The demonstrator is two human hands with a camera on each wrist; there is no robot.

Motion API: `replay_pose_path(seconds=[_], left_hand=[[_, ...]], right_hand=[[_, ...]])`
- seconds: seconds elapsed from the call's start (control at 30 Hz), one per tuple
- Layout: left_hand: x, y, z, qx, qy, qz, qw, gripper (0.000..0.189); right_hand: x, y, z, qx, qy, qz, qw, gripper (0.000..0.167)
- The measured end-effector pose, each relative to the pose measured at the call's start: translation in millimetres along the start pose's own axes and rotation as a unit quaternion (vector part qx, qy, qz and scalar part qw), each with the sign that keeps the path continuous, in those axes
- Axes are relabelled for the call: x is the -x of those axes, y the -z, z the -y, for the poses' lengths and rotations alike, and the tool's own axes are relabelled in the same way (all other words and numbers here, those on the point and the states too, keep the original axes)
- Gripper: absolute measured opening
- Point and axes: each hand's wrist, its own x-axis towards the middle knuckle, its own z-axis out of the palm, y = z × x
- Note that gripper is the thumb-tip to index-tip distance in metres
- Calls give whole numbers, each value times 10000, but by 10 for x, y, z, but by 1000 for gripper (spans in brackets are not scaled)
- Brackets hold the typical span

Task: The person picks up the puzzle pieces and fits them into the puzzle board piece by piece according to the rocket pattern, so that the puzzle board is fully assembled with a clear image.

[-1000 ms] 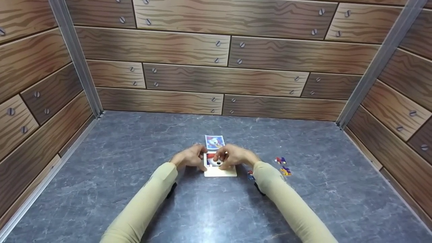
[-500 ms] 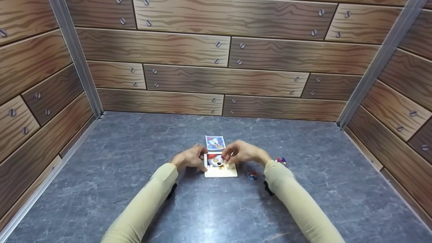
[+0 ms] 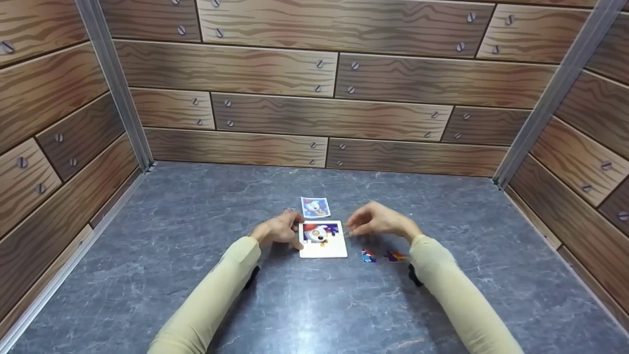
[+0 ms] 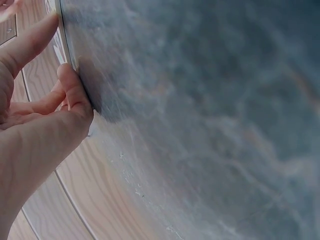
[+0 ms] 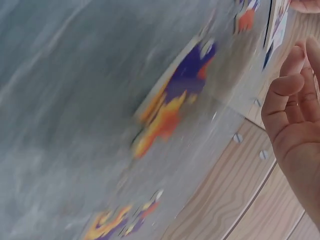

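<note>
A white-bordered jigsaw board [image 3: 328,251] lies flat on the grey table, its upper part filled with a picture of a white face with a red top. My left hand [image 3: 279,228] rests at its left side, thumb and fingertips touching the edge; the left wrist view shows the thumb [image 4: 37,41] and a bent finger against that edge. Just right of the board hovers my right hand [image 3: 377,220], fingers loosely bent; in the right wrist view nothing shows between its fingers. Loose jigsaw pieces lie nearby: a blue and red one [image 3: 368,255] and a yellow and purple one [image 3: 394,255].
Behind the board lies a small picture card [image 3: 315,207] with a similar face. More pieces [image 5: 107,224] lie farther off in the right wrist view. Wood-patterned walls [image 3: 236,110] enclose the table at the back and sides.
My right hand has moved right, off the board, uncovering the purple upper right part of its picture. The sleeve has shifted right too, exposing the yellow and purple piece. My left hand has stayed put.
</note>
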Motion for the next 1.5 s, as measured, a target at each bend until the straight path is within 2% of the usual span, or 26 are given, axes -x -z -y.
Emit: replay_pose_path(seconds=[0.2,0.4,0.57,0.77,1.0,1.1,1.3,1.5], left_hand=[[-8,2,2,54,142,38,9999,63],[-18,8,13,-127,-73,52,9999,61],[-19,4,12,-255,-198,40,9995,59],[-8,-1,24,-242,-193,51,9995,60],[-7,15,18,-276,-352,76,9990,59],[-13,12,9,-244,-314,83,9992,59],[-14,10,-9,48,-28,109,9999,62],[-8,4,19,42,-77,91,9999,63]], right_hand=[[120,94,-168,-109,11,32,9999,27],[229,175,-260,-219,-143,43,9996,28],[313,238,-333,-79,-243,-67,9997,29],[425,295,-440,-109,-600,-179,9980,29],[567,397,-600,-70,-896,-298,9955,28],[637,443,-659,-116,-994,-394,9942,29],[741,506,-760,-132,-1181,-555,9914,33],[751,511,-823,-80,-1354,-467,9897,38]])
